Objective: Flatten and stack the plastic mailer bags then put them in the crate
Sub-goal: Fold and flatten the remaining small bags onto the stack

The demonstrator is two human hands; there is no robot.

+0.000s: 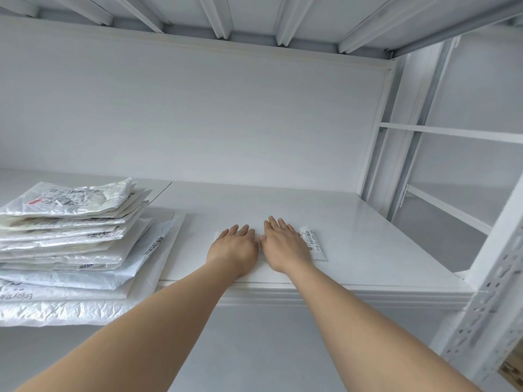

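The left hand (pixel 233 247) and right hand (pixel 285 244) lie flat with straight fingers on a small white mailer bag (pixel 321 258) on the white shelf (pixel 382 244). Its barcode label (pixel 311 240) peeks out. The crinkly stack of mailer bags (pixel 70 239) sits left; one says "Enjoy the".

One mailer bag (pixel 56 294) at left — "Enjoy the", upside down; other print unreadable.

The shelf (pixel 373 239) is smooth white metal with a soft shine. The stack of mailer bags (pixel 68 239) is thin, crinkly, shiny plastic. The flat mailer bag (pixel 321 258) has a paper label (pixel 311 240). The rack post (pixel 489 290) is painted metal.
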